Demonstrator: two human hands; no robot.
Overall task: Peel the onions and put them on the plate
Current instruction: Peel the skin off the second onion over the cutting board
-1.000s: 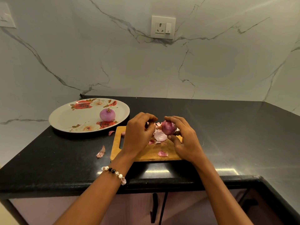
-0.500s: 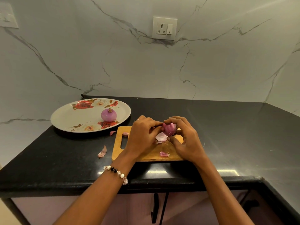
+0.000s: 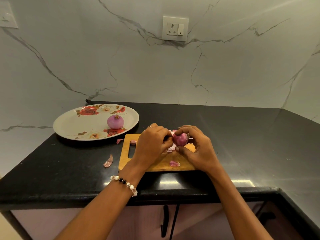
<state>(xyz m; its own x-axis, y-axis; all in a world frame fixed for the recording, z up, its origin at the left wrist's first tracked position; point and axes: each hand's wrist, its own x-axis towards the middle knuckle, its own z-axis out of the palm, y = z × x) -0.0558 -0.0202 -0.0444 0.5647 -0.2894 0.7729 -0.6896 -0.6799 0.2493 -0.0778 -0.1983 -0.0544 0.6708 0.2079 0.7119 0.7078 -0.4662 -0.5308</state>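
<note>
A small red onion is held just above the wooden cutting board. My right hand grips it between thumb and curled fingers. My left hand sits against the onion's left side, fingertips pinching at its skin. Loose pink skin lies under the onion, partly hidden by my hands. A peeled onion rests on the oval floral plate at the left.
Skin scraps lie on the board and on the black counter, with another scrap near the plate. The counter's front edge runs just below my wrists. A marble wall with a socket stands behind.
My left hand has closed in against the onion's left side and now pinches its skin. The onion stays in my right hand over the board.
</note>
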